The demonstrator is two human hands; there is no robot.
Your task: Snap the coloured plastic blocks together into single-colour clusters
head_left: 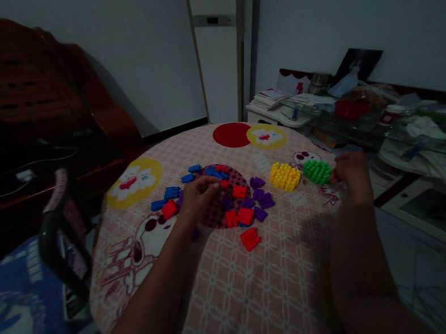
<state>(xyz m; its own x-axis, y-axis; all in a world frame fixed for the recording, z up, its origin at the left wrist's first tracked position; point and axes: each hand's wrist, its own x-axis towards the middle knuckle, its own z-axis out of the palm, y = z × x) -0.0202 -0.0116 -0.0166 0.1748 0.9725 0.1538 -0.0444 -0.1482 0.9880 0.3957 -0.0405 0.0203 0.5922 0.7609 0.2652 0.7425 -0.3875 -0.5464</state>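
Observation:
My left hand (pixel 201 195) reaches over the scattered plastic toy blocks, fingers drawn together. A small red block (pixel 225 184) shows right at its fingertips; I cannot tell if it is gripped or lies behind them. Red blocks (pixel 245 216), purple blocks (pixel 265 200) and blue blocks (pixel 172 192) lie loose around this hand. On the right, my right hand (pixel 352 170) is closed beside a compact cluster of green blocks (pixel 316 172), its fingertips close to the cluster's right end. What those fingers hold, if anything, is hidden. A similar cluster of yellow blocks (pixel 284 177) sits left of the green one.
A patterned cloth covers the round table (pixel 245 295). At the right stands a glass-topped cabinet (pixel 337 106) crowded with papers and bags. A chair (pixel 58 236) with a blue cushion is at the left, a wooden bench (pixel 15 94) behind it. The room is dim.

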